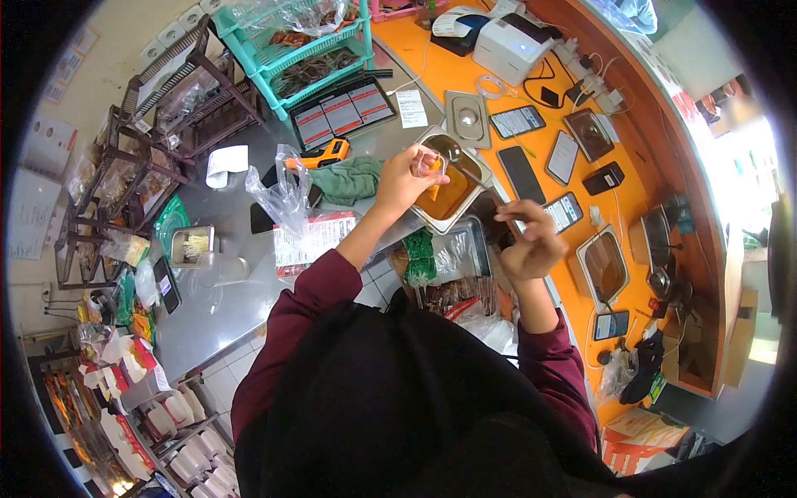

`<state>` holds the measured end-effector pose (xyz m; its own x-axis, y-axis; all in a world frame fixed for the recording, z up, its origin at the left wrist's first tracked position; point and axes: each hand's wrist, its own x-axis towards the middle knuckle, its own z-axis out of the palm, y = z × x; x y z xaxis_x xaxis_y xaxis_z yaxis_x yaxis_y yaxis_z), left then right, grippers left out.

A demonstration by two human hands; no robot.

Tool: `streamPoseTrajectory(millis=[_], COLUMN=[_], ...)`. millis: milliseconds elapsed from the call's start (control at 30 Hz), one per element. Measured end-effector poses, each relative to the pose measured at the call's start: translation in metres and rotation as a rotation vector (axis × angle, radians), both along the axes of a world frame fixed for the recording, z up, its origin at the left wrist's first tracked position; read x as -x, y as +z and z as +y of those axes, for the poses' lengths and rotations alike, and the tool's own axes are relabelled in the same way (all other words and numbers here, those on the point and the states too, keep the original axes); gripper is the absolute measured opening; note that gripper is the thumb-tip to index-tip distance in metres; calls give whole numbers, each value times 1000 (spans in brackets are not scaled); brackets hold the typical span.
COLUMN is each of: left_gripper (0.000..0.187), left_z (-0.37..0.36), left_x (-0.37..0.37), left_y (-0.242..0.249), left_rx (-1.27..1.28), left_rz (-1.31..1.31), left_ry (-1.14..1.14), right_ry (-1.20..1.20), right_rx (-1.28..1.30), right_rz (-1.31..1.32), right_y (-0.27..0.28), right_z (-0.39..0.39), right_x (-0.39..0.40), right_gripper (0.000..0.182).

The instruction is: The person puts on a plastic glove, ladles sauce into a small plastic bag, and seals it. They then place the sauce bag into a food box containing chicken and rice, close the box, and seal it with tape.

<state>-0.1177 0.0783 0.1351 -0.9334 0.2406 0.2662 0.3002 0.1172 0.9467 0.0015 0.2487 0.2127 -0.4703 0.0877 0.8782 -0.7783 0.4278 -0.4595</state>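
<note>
My left hand (408,181) is closed around a small clear plastic bag (435,168) with some yellow-orange sauce in it. The bag is above a rectangular steel pan (431,217) of orange-brown sauce. A ladle (447,149) has its bowl at the far side of the pan, beside the bag. Its handle slants down to my right hand (533,242), whose fingers are curled at the handle's end and slightly blurred. The pan's steel lid (467,119) lies just beyond it.
Several phones (520,175) lie on the orange counter (465,70), with a white printer (509,47) behind them. Another sauce pan (602,267) stands right. A tablet (343,106), green cloth (349,180), plastic bags (285,192) and a steel container (193,247) occupy the metal table (207,319).
</note>
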Motion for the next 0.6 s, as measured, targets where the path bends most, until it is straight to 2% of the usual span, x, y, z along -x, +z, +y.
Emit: streamPoseTrajectory(millis=[133,267,367,433,500,533,567,600], left_gripper=[37,41,41,42,43,42,40,40], left_z=[-10,-25,-48,-72,-103,-119,-140,-162], left_x=[-5,-20,-46,-68,-95,-114,-132,-155], left_y=[4,21,50,61,65,75,73,76], left_rx=[102,50,20,3,-11,-56,-24,-50], left_rz=[53,94,102,150,139,148,121,116], left_ry=[37,165,247,301,357,386,425,474], right_ry=[-115,-119,-198,-1044,-673,-395,-33,142], right_rx=[635,872,554,-194,10,-171,-58,46], right_rz=[-155,-401,-678,-485,-301,-284,-354,-488], right_y=[-2,-65,-112,-66,-36,-23,-7,-2], right_z=[12,24,22,-26,-80,-104,-144,-184], right_x=[15,31,32,23,9,-2,-13,-29], right_gripper=[16,14,21,44,41,34,29,26])
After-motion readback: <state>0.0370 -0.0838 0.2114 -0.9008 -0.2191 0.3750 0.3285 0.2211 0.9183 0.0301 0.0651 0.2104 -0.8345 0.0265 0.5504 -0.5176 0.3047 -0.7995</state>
